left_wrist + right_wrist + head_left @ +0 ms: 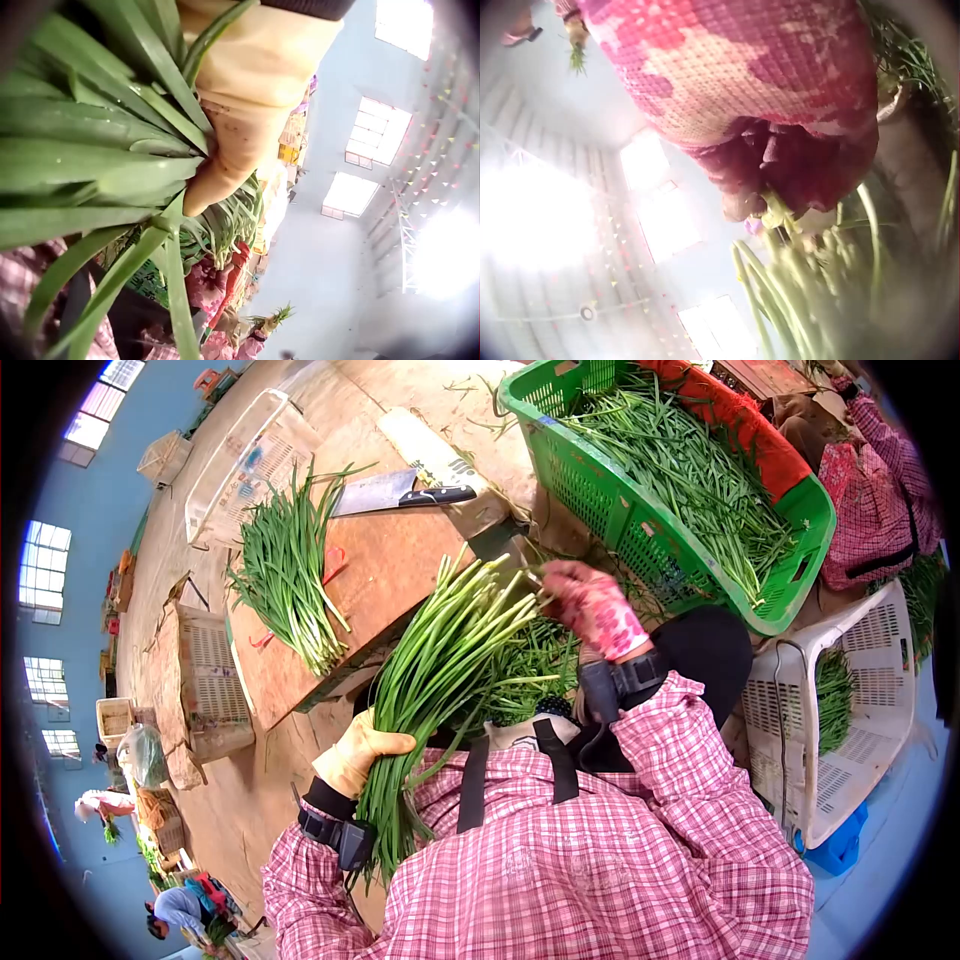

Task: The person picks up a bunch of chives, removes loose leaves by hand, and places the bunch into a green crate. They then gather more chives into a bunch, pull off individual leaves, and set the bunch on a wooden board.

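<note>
A thick bunch of green stalks [440,645] with pale cut ends slants up from the lap. The left hand [365,752], in a cream glove, grips its leafy part; in the left wrist view the thumb of that hand [236,142] lies over the leaves [97,165]. At the pale ends, the right hand [592,605], in a pink patterned glove, has curled fingers. The right wrist view shows this hand [750,97] pinching a stalk end [776,208] just above the other ends [802,292].
Another bunch [285,575] lies on a wooden board [375,565] beside a cleaver [375,493]. A green crate [640,520] full of stalks stands at upper right, a white crate [780,730] at right. Loose greens [530,670] lie near the lap. Other people are farther off.
</note>
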{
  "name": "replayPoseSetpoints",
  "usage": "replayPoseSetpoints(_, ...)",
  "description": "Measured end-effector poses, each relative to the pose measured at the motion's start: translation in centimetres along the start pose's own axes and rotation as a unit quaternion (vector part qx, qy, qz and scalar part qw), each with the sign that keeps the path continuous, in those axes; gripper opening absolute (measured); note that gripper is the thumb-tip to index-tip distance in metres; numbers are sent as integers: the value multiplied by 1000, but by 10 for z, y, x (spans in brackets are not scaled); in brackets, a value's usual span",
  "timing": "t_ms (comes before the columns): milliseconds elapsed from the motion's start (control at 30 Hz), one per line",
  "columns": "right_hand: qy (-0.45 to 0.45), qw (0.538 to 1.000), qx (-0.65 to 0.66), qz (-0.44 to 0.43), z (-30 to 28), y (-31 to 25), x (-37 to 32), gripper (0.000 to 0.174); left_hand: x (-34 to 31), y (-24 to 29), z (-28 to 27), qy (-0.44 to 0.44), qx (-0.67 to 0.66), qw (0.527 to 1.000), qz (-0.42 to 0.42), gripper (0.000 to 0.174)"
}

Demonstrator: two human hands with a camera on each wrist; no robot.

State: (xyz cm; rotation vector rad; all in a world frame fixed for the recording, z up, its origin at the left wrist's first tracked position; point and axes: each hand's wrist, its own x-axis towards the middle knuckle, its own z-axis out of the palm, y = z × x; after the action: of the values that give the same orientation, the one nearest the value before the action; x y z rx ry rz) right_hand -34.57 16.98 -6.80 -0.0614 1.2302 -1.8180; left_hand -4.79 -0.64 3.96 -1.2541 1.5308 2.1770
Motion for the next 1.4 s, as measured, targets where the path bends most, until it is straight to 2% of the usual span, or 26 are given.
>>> replayPoseSetpoints(33, 37, 999, -18, -10, -7, -10, 1, 24, 1, -2, -2, -3, -2, 1000, 4, 45)
replayPoseSetpoints(100, 121, 982, -36, -142, -34, -8, 20, 20, 0, -6, -6, -8, -5, 1000, 9, 44)
replayPoseSetpoints(133, 192, 948, -133, -217, -45, -6, 29, 18, -3, -7, -5, 4, 3, 1000, 6, 44)
replayPoseSetpoints(167, 194, 895, -257, -310, -39, -8, 24, 19, -6, -6, -2, 14, 12, 1000, 6, 44)
replayPoseSetpoints(233, 184, 716, -483, -469, -10, -15, 2, 21, -5, -5, 3, 32, 24, 999, 13, 43)
replayPoseSetpoints(267, 149, 736, -491, -443, 9, -10, -9, 25, -5, -6, 6, 40, 30, 999, 18, 42)
replayPoseSetpoints(300, 91, 814, -464, -337, 28, -7, -24, 27, -3, -6, 9, 47, 37, 998, 23, 40)
replayPoseSetpoints(333, 53, 901, -409, -132, 45, -2, -30, 30, 0, -6, 11, 43, 39, 998, 30, 40)
replayPoseSetpoints(367, 36, 843, -521, -129, 51, 4, -23, 35, 1, -6, 15, 43, 55, 996, 54, 42)
replayPoseSetpoints(433, -131, 865, -472, -110, 45, 14, -11, 30, 2, -6, 22, 44, 85, 990, 103, 45)
replayPoseSetpoints(500, -192, 953, -232, -42, 42, 16, -9, 22, 3, -8, 19, 41, 80, 992, 90, 49)
replayPoseSetpoints(533, -174, 956, -235, -8, 43, 18, -5, 14, 2, -6, 18, 37, 78, 993, 82, 49)
replayPoseSetpoints(633, -184, 961, -204, -2, 52, -1, -11, 15, 4, -5, 8, 24, 84, 994, 58, 51)
replayPoseSetpoints(700, -220, 936, -265, -74, 51, -16, -12, 19, 3, -1, 7, 24, 74, 996, 38, 52)
replayPoseSetpoints(767, -208, 864, -423, -176, 40, -9, 12, 22, -1, 7, 9, 26, 99, 994, 48, 50)
replayPoseSetpoints(800, -154, 832, -507, -165, 30, -18, 20, 25, -3, 9, 8, 27, 112, 992, 54, 49)
replayPoseSetpoints(833, -73, 756, -602, -248, 24, -24, 29, 35, -4, 9, 4, 27, 113, 992, 37, 49)
replayPoseSetpoints(867, -55, 831, -528, -168, 17, -49, 20, 42, -7, 8, -2, 28, 115, 993, 20, 48)
replayPoseSetpoints(933, 99, 893, -428, -98, -11, -59, 31, 27, -13, 0, -14, 28, 102, 994, 5, 45)
replayPoseSetpoints(967, 123, 774, -605, -142, -23, -66, 31, 25, -15, -4, -16, 34, 81, 996, 1, 45)
replayPoseSetpoints(1100, -14, 734, -650, -195, -26, -19, 8, 43, -16, -5, -13, 46, 32, 998, 7, 50)
replayPoseSetpoints(1167, -173, 836, -502, -136, 14, -13, -20, 43, -15, -1, -3, 43, 8, 999, 19, 52)
replayPoseSetpoints(1233, -253, 857, -445, -60, 41, 11, -26, 47, -11, -1, -3, 34, 20, 999, 13, 57)
replayPoseSetpoints(1300, -238, 819, -489, -181, 32, 46, -4, 36, -8, -1, 0, 38, 19, 999, 26, 58)
replayPoseSetpoints(1367, -114, 942, -244, -202, -23, 60, 31, 13, -16, 1, 0, 42, 21, 999, 24, 54)
replayPoseSetpoints(1400, -9, 934, -307, -184, -25, 34, 32, 10, -22, 4, 1, 46, 25, 998, 17, 53)
